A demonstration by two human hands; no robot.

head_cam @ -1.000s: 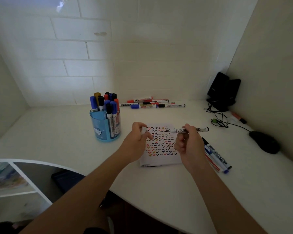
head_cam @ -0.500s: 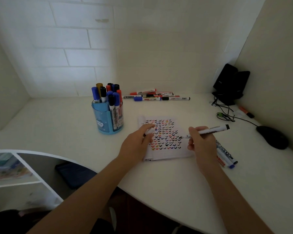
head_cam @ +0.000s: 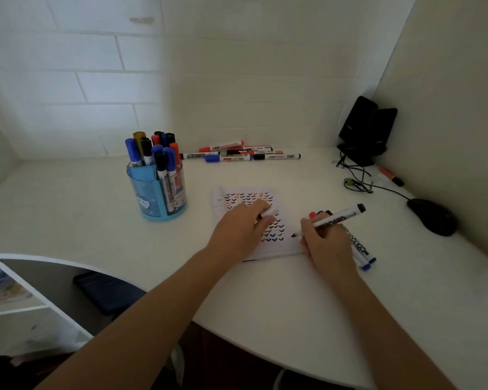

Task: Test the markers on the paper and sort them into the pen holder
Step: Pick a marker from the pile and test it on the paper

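Near centre, on paper [head_cam: 265, 243]: right hand [head_cam: 326, 243] gripping uncapped marker [head_cam: 331, 220], tip just off right margin; left hand [head_cam: 241, 230] pinning sheet, pinching cap [head_cam: 268, 213]. Farther left, blue pen holder [head_cam: 159, 192], full. Far back, loose markers [head_cam: 240, 153].

Left hand [head_cam: 238, 232] covers the paper [head_cam: 276, 249] middle rows; the white object in its fingers, likely a cap, is mostly hidden. Right hand [head_cam: 326, 243] hides loose markers [head_cam: 359, 246] at 3 o'clock. Barrel print on marker [head_cam: 333, 219] unreadable.
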